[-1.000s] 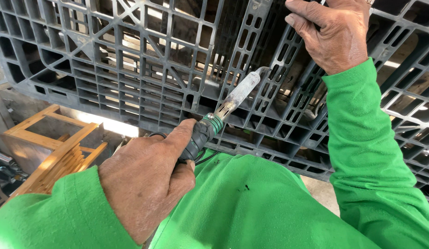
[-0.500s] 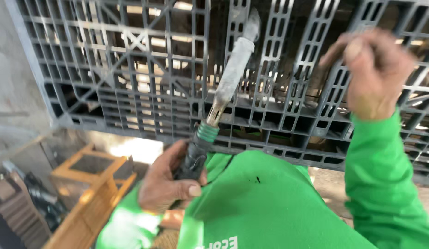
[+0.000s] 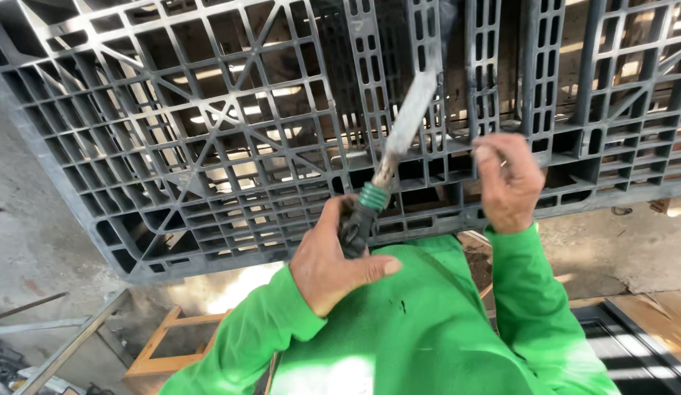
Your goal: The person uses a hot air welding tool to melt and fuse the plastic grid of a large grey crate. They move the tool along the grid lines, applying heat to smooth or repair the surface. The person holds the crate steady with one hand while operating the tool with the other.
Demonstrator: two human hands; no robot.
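A large dark grey plastic pallet (image 3: 230, 146) stands tilted in front of me, its ribbed grid facing me. My left hand (image 3: 333, 263) grips the black handle of a heating iron (image 3: 373, 197) with a green collar. The iron's long pale flat blade points up and rests against a slotted rib near the pallet's middle. My right hand (image 3: 509, 183) is just right of the blade, fingers pinched together against a lower pallet rib. I see nothing in it. Both arms wear bright green sleeves.
A wooden frame (image 3: 165, 344) lies on the concrete floor at lower left, with metal bars (image 3: 69, 344) beside it. A dark framed panel (image 3: 633, 344) and wooden boards lie at lower right. The pallet's bottom edge hangs just above my chest.
My right hand has come down from high on the pallet to beside the blade. The iron has swung from a slant to nearly upright and its tip has moved up the grid.
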